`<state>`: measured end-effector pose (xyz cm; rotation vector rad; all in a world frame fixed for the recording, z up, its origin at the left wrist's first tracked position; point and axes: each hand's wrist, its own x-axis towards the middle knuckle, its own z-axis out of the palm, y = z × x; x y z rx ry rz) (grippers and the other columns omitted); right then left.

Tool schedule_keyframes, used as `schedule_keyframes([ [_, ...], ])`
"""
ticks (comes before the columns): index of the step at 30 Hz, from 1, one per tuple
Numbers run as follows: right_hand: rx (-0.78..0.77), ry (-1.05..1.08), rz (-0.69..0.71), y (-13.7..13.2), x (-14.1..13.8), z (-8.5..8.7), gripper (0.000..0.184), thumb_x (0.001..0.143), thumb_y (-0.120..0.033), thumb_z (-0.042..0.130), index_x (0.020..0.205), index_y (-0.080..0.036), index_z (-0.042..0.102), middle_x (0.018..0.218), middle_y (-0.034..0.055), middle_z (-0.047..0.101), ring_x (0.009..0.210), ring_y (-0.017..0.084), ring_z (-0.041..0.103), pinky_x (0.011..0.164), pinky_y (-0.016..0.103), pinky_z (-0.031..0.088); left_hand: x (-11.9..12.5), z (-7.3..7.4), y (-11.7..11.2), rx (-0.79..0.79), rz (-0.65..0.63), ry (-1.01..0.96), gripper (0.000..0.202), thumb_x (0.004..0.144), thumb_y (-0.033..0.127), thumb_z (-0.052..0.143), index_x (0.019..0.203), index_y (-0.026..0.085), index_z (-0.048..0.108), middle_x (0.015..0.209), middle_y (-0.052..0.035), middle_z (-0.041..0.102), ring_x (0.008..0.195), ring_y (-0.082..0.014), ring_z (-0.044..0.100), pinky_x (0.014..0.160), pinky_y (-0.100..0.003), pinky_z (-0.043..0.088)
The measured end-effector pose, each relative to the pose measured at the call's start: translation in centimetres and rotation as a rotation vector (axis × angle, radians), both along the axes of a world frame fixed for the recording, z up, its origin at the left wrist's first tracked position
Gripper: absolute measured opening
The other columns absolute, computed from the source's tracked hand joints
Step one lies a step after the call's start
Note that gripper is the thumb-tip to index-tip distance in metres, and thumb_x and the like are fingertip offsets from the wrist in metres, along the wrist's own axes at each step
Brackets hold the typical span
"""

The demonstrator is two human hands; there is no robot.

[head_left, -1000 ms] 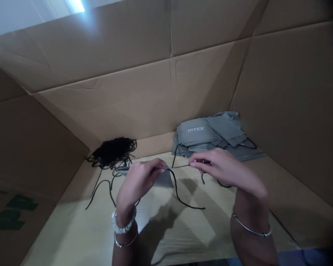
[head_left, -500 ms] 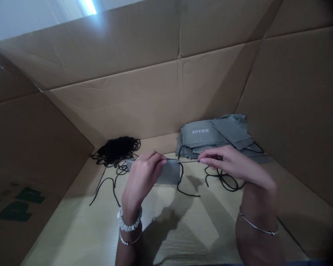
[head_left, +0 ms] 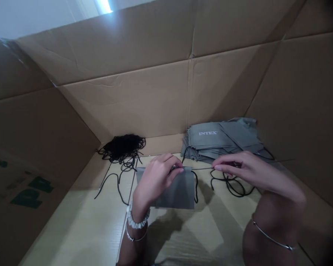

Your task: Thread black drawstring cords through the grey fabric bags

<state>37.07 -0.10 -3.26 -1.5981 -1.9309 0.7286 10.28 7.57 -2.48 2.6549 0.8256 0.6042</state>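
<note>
Stacked grey INTEX bags and a tangle of black cord lie along the cardboard wall.

Left wrist: ruffled white scrunchie, thin silver bangle beside it, toward elbow. Right forearm: single thin silver bangle, small bead or clasp at near right, too small to tell which.

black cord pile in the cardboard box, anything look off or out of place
The thin black cord heap is a tangled snarl, with loose strands straggling across the tan cardboard floor. The flat grey fabric pouches printed INTEX, to its right, are stacked unevenly, their top ones lying askew.
</note>
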Motion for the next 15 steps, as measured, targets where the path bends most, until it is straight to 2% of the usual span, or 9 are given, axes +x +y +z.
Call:
schedule_keyframes([
  [8, -0.025, 0.014, 0.046, 0.02, 0.04, -0.2, 0.041, 0.089, -0.058, 0.052, 0.091, -0.023, 0.074, 0.069, 0.004, 0.064, 0.064, 0.02, 0.059, 0.057, 0.028, 0.042, 0.11, -0.28, 0.39, -0.046, -0.077, -0.058, 0.008, 0.093, 0.021, 0.058, 0.087, 0.017, 0.062, 0.089, -0.0021, 0.067, 0.085, -0.0158, 0.062, 0.077, -0.029, 0.046],
  [15, -0.058, -0.056, 0.061, 0.41, -0.64, -0.02, 0.042, 0.092, -0.057, 0.048, 0.089, -0.023, 0.072, 0.066, 0.0013, 0.06, 0.062, 0.017, 0.054, 0.057, 0.027, 0.039, -0.09, -0.47, 0.55, -0.06, -0.069, -0.08, 0.007, 0.093, 0.02, 0.059, 0.087, 0.018, 0.063, 0.086, -0.0007, 0.068, 0.081, -0.0147, 0.062, 0.074, -0.027, 0.045],
])
